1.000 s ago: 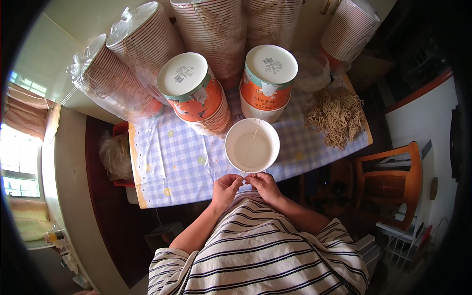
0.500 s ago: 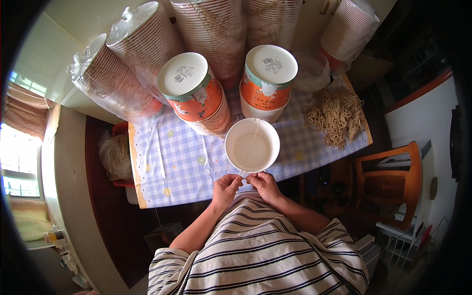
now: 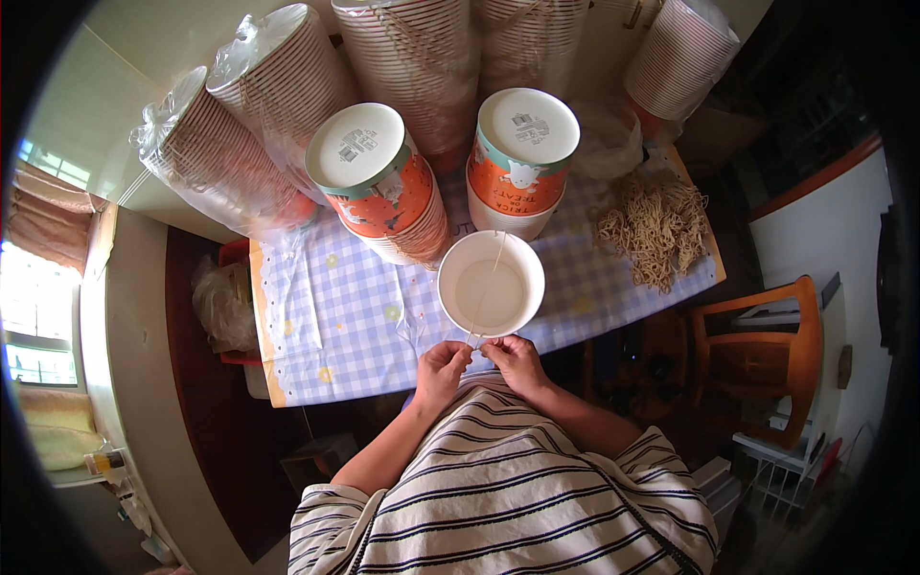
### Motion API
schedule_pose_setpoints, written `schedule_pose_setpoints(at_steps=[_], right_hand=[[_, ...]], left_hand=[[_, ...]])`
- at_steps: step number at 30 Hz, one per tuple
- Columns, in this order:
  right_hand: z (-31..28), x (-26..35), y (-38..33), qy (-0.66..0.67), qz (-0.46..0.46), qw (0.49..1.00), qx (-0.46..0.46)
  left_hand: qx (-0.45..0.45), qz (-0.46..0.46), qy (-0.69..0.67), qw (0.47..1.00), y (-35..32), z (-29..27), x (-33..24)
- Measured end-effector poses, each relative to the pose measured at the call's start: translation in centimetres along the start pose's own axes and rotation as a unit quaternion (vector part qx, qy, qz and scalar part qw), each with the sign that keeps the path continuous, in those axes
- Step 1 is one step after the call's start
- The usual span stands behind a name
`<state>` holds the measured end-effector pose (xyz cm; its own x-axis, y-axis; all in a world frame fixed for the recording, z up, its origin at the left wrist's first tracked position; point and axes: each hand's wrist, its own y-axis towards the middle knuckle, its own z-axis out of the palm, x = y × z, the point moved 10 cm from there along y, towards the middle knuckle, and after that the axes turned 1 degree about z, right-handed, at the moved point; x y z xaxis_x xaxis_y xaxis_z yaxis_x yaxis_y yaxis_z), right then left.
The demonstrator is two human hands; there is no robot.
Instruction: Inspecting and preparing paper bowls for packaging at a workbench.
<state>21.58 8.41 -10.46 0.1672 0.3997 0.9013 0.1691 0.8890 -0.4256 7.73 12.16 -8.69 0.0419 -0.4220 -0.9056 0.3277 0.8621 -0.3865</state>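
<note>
Both hands, left (image 3: 443, 369) and right (image 3: 515, 362), are pinched together on a thin strip (image 3: 487, 287) at the worktop (image 3: 316, 326) edge. The strip runs toward 12 o'clock across the white cup (image 3: 491, 285). Bare checked cloth lies at 9 o'clock.

Head-worn fisheye, straight down, close.

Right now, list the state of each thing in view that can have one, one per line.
left hand: closed, pinching the thin strip.
right hand: closed, pinching the same strip.
thin strip: taut, running across the cup's mouth.
white paper cup: upright, open, nothing in it but the strip.
orange printed cup stacks: upside down, bottoms up.
bagged cup stacks: wrapped in clear plastic, leaning.
pile of strips: loose, tangled on the tablecloth.
</note>
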Motion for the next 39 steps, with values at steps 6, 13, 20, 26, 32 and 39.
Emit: schedule_pose_setpoints(at_steps=[6,13,20,26,32,39], right_hand=[[0.8,1.3,-0.6,0.035,0.025,0.998,0.045],[0.2,3.3,-1.8,-0.122,-0.040,0.991,0.027],[1.4,12.9,-5.4,-0.302,-0.386,0.869,-0.066],[3.0,13.0,-5.4,-0.315,-0.431,0.846,-0.013],[2.9,12.7,-5.7,-0.352,-0.453,0.819,-0.018],[1.3,11.9,-5.6,-0.414,-0.483,0.769,-0.068]], left_hand=[[-0.019,0.049,-0.074,0.996,-0.3,-0.1,-1.9],[-0.005,0.040,-0.079,0.996,-0.7,-0.5,-2.0],[0.010,0.064,-0.059,0.996,-1.5,0.3,-3.4],[0.021,0.098,0.010,0.995,-2.2,0.9,-4.6],[0.024,0.146,0.088,0.985,-3.2,1.9,-6.9],[0.099,0.222,0.184,0.952,-4.3,5.2,-10.7]])
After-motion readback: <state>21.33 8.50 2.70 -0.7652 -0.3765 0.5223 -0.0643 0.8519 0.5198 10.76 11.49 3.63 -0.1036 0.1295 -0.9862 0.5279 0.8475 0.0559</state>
